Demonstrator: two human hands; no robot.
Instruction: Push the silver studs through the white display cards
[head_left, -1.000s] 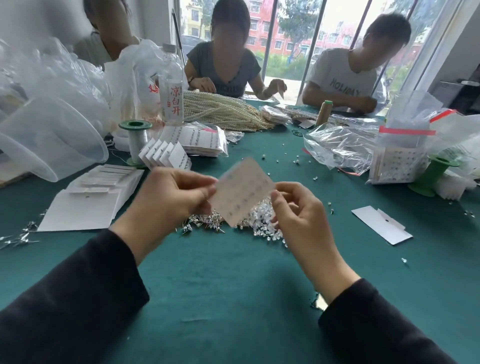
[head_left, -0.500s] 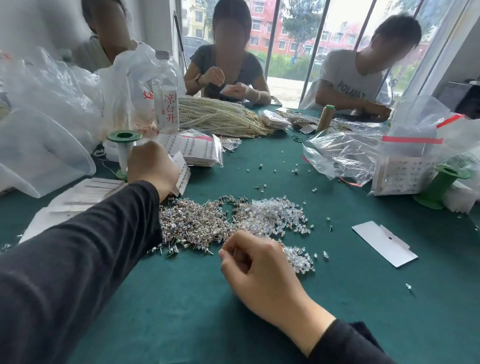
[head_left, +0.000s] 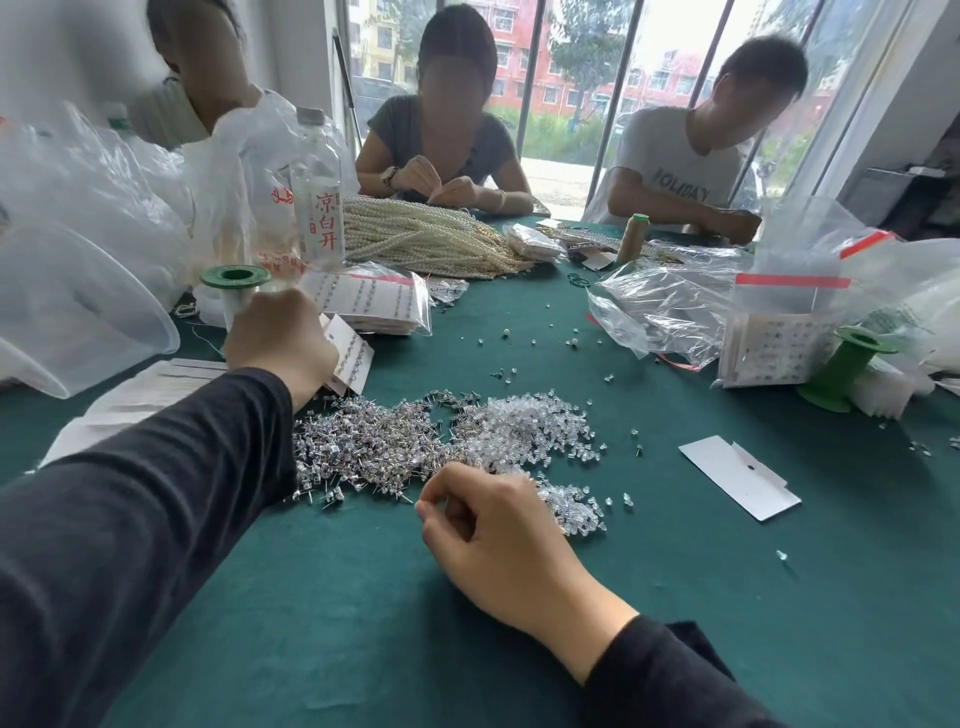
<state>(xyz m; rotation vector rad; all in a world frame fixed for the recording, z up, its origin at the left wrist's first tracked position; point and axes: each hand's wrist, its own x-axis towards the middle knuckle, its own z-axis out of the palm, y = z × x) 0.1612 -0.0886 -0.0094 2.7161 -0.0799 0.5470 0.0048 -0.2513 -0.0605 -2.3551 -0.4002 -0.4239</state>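
spiky metal studs heaped on green cloth desk. left grip on flat white cards, state hidden. right grip curled at heap, contents unclear.

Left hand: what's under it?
The left hand covers a fanned stack of studded white cards; only their right edges show. Its fingers and the rest of the stack are hidden, so any grip is unclear.

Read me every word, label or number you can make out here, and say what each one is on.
"凉白开": red, down the label of the clear bottle.
"HOLIDAY": on the white T-shirt of the person at far right.
Red print on the white plastic bag: too blurred to read.
Marks on the bagged cards: too small to read.
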